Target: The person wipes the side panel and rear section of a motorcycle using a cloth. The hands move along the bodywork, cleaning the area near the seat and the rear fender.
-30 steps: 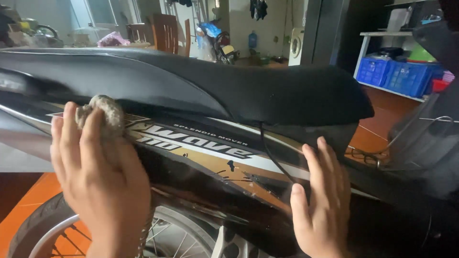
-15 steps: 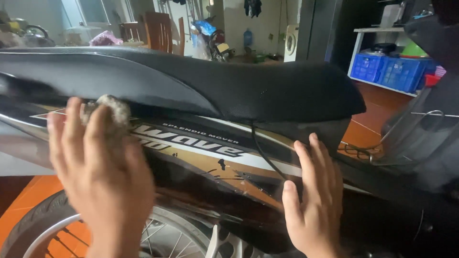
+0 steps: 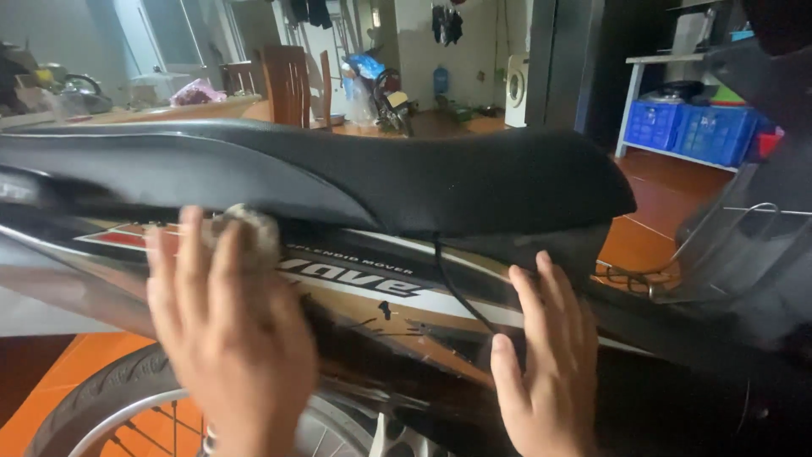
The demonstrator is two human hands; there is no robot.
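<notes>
A motorbike stands side-on in front of me, with a long black seat (image 3: 406, 173) above a dark side panel (image 3: 381, 292) with white and gold striping. My left hand (image 3: 233, 330) presses a small grey rag (image 3: 254, 233) against the panel just under the seat; the hand is blurred. My right hand (image 3: 550, 364) lies flat with fingers apart on the panel further right, holding nothing. A thin black cable (image 3: 452, 283) hangs down from under the seat between the two hands.
The rear wheel (image 3: 127, 406) with spokes shows at bottom left over an orange floor. A wire basket (image 3: 719, 245) sits at right. Behind are wooden chairs (image 3: 283, 80), another parked bike (image 3: 389, 97), blue crates (image 3: 689, 131) and a white shelf.
My left hand has slid the rag to the right along the panel. My right hand has stayed pressed flat on the panel at the right.
</notes>
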